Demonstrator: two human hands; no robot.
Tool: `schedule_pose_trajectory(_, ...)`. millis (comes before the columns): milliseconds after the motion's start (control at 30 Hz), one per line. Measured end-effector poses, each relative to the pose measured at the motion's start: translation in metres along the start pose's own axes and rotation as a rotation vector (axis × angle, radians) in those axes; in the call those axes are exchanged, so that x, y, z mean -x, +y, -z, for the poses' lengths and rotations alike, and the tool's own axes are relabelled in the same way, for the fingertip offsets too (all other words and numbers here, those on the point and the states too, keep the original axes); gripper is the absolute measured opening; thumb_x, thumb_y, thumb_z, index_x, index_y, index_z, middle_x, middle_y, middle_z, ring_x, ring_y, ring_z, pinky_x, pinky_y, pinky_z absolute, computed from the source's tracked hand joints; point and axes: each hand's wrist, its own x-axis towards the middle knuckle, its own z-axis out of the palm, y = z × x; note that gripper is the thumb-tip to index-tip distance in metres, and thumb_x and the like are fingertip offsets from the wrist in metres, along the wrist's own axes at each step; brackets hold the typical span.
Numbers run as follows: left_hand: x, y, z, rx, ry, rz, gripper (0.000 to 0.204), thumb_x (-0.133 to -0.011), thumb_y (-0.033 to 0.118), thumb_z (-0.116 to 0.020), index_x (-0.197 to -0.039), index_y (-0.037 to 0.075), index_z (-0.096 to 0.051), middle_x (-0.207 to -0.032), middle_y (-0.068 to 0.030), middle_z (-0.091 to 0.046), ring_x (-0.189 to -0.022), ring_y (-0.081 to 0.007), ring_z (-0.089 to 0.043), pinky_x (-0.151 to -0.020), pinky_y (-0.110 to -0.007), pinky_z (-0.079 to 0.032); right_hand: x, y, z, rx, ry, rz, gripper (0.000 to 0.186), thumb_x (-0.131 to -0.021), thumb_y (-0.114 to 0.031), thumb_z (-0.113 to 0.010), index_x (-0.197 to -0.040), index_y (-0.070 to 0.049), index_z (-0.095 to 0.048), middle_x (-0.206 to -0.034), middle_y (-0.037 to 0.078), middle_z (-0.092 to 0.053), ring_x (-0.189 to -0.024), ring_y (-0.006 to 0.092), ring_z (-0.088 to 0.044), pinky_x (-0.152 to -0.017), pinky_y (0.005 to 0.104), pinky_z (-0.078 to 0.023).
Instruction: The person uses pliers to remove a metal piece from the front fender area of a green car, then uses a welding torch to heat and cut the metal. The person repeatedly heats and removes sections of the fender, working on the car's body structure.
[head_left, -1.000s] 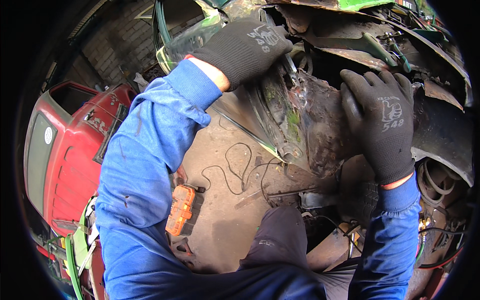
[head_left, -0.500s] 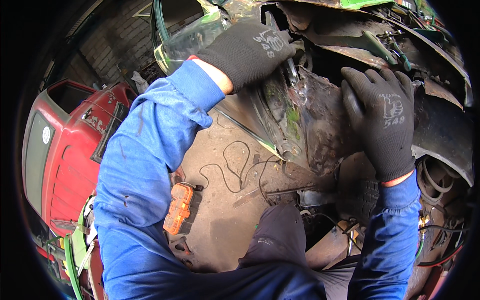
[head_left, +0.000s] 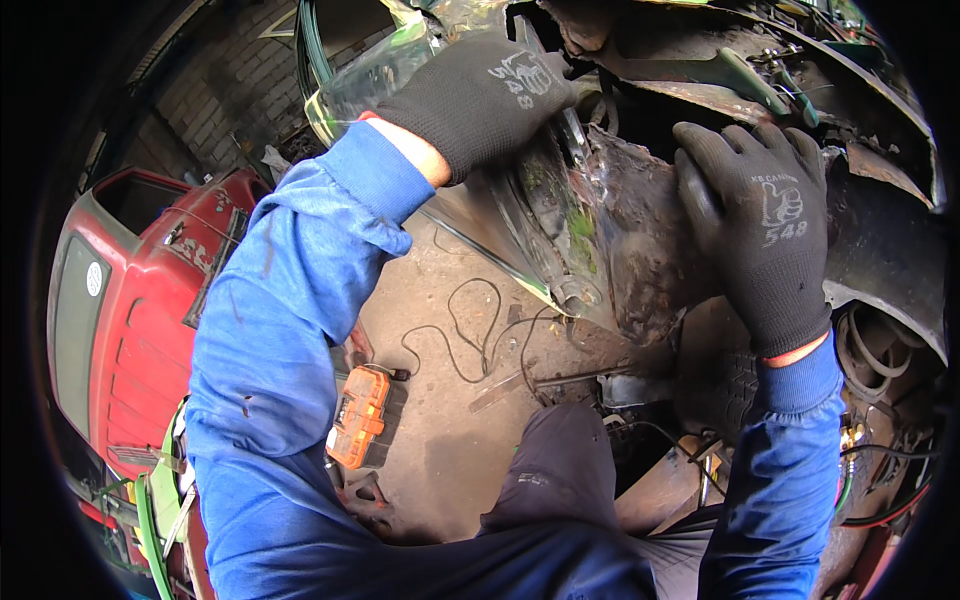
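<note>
Both my hands are in dark knit gloves on a stripped, rusty car body. My left hand is closed at the body's upright edge beside the glass panel. A grey metal strip shows just above its knuckles, and bright metal shows below. What the fingers hold is hidden. Over the edge of the rusty body panel, beside a dark opening, my right hand is hooked with bent fingers. Its thumb lies along the left side, and the fingertips are mostly hidden. Green moss grows on the metal between my hands.
An orange and black case lies on the concrete floor near a thin black cable. A red vehicle cab stands at left. Jagged metal and a dark curved panel are at right, above hoses.
The left hand sits slightly farther left in the view, as does the metal around it. The right hand has hardly moved, and its grip looks the same.
</note>
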Motion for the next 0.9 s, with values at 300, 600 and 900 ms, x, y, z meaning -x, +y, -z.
schedule_pose_trajectory(300,0.001,-0.003,-0.006,0.0,0.001,-0.006,0.051,-0.089,0.0,-0.076,-0.138,0.017,-0.075,-0.144,-0.0081,-0.072,-0.127,-0.0331,-0.072,-0.11,-0.044,-0.059,0.001,0.0,-0.001,-0.013,0.01,-0.002,0.022,-0.096,-0.024,-0.077,-0.116,-0.015,-0.079,-0.104,0.007,-0.078,-0.109,0.0288,-0.073,-0.108,0.049,-0.05)
schedule_pose_trajectory(600,0.006,-0.01,-0.014,-0.023,0.109,-0.062,0.044,-0.097,0.004,-0.065,-0.137,0.022,-0.075,-0.146,-0.0036,-0.072,-0.127,-0.0304,-0.072,-0.107,-0.045,-0.059,0.003,0.004,-0.003,-0.021,0.013,0.01,0.027,-0.093,-0.026,-0.079,-0.119,-0.018,-0.077,-0.104,0.005,-0.076,-0.11,0.0274,-0.072,-0.11,0.0493,-0.049)
schedule_pose_trajectory(900,0.006,-0.019,-0.027,-0.03,0.149,-0.108,0.038,-0.101,0.009,-0.062,-0.136,0.02,-0.074,-0.144,-0.0082,-0.073,-0.129,-0.0312,-0.071,-0.112,-0.044,-0.056,0.004,0.005,-0.004,-0.027,-0.031,-0.002,0.026,-0.092,-0.028,-0.077,-0.116,-0.016,-0.077,-0.104,0.006,-0.076,-0.111,0.0267,-0.071,-0.11,0.0478,-0.05)
